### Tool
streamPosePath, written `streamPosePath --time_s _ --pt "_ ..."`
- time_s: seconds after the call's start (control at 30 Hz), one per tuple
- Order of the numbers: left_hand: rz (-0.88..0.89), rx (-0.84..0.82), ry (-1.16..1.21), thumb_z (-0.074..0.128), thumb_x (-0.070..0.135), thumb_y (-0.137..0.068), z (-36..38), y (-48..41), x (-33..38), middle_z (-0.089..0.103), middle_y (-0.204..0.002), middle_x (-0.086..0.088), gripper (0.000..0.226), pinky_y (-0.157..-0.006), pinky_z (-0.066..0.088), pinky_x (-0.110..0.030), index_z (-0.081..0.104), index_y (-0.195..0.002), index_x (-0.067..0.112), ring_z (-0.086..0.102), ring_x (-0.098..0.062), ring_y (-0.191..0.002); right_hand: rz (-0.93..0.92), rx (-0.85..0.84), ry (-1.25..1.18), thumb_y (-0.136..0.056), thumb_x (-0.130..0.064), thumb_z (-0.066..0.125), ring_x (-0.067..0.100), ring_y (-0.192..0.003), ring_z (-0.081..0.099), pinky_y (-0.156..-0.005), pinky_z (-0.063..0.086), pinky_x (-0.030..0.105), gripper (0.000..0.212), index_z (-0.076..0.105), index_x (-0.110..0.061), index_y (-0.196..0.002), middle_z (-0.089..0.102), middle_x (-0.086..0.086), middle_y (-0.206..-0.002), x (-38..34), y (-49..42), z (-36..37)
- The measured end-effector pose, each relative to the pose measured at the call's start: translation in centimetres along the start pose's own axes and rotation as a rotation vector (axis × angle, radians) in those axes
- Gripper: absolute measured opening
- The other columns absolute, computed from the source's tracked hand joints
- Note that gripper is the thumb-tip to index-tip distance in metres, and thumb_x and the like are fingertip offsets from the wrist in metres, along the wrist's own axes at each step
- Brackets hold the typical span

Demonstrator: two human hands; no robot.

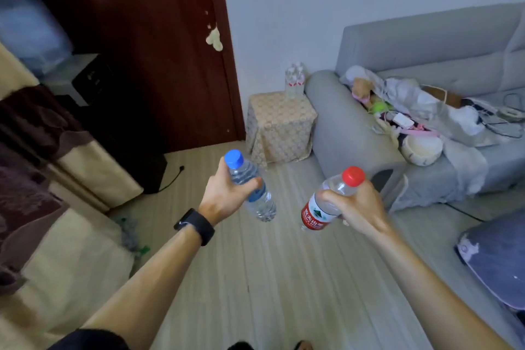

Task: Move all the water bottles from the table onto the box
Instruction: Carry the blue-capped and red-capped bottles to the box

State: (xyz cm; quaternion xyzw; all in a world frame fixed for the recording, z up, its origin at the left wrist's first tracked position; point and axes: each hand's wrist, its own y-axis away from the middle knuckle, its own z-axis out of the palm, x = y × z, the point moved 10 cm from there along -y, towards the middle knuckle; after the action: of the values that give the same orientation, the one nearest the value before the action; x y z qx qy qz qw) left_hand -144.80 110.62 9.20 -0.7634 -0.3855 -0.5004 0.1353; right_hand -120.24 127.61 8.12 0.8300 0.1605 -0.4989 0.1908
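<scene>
The blue-capped bottle [261,203], clear, tilts cap to 11 o'clock in the left hand [224,193]. At its 3 o'clock the red-capped bottle [315,214], red-labelled, leans cap to 1 o'clock in the right hand [356,207]. At 12 o'clock stands the cloth-covered box [279,125], a cluster of bottles [295,81] upright on it.

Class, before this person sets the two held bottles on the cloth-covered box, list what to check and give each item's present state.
1. Left hand grip on the blue-capped bottle: ok, fingers wrap round it.
2. Right hand grip on the red-capped bottle: ok.
3. Both caps on: ok.
4. Free room on the cloth-covered box: ok, the standing bottles crowd its far corner only.
5. Held bottles above the box: not ok, both are short of it, over the floor.
6. Box top level under the cloth: cannot tell.
</scene>
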Motion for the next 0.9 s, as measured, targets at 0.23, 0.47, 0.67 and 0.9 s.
streamPosePath --time_s 0.23,0.47,0.67,0.9 --pt "-0.176 -0.067 0.278 0.073 0.021 -0.057 4.0 -13.8 1.4 0.07 -0.094 -0.006 0.039 -0.059 0.062 -0.044 0.063 -0.094 0.018 0.069 -0.024 -0.086 0.059 -0.005 0.021 -0.048 -0.048 0.068 0.016 -0.085 0.067 -0.081 0.056 0.041 0.05 0.067 -0.025 -0.093 0.072 -0.008 -0.085 -1.4 -14.2 1.1" --pt "-0.182 -0.076 0.194 0.081 0.047 -0.076 6.0 -30.1 3.6 0.071 -0.097 0.0 0.033 -0.056 0.062 -0.045 0.064 -0.096 0.026 0.071 -0.021 -0.086 0.109 0.043 0.038 -0.052 -0.054 0.065 0.02 -0.083 0.064 -0.078 0.052 0.039 0.047 0.065 -0.022 -0.086 0.069 -0.006 -0.083 -4.7 -29.3 4.2" --pt "-0.037 -0.152 -0.055 0.076 0.042 -0.073 9.2 -44.0 7.6 0.067 -0.093 0.005 0.032 -0.069 0.051 -0.029 0.055 -0.093 0.028 0.065 -0.016 -0.089 0.129 0.058 -0.014 -0.078 -0.042 0.079 0.015 -0.084 0.066 -0.078 0.049 0.034 0.021 0.068 -0.023 -0.081 0.07 -0.011 -0.082 -6.7 -41.4 4.9" --pt "-0.062 -0.211 -0.051 0.079 0.037 -0.076 14.6 -57.7 9.1 0.066 -0.096 -0.004 0.045 -0.077 0.055 -0.04 0.052 -0.105 0.015 0.067 -0.023 -0.09 0.103 0.019 0.032 -0.082 -0.056 0.072 0.017 -0.086 0.065 -0.08 0.05 0.036 0.034 0.069 -0.022 -0.086 0.069 -0.011 -0.084 -6.4 -56.7 4.4"
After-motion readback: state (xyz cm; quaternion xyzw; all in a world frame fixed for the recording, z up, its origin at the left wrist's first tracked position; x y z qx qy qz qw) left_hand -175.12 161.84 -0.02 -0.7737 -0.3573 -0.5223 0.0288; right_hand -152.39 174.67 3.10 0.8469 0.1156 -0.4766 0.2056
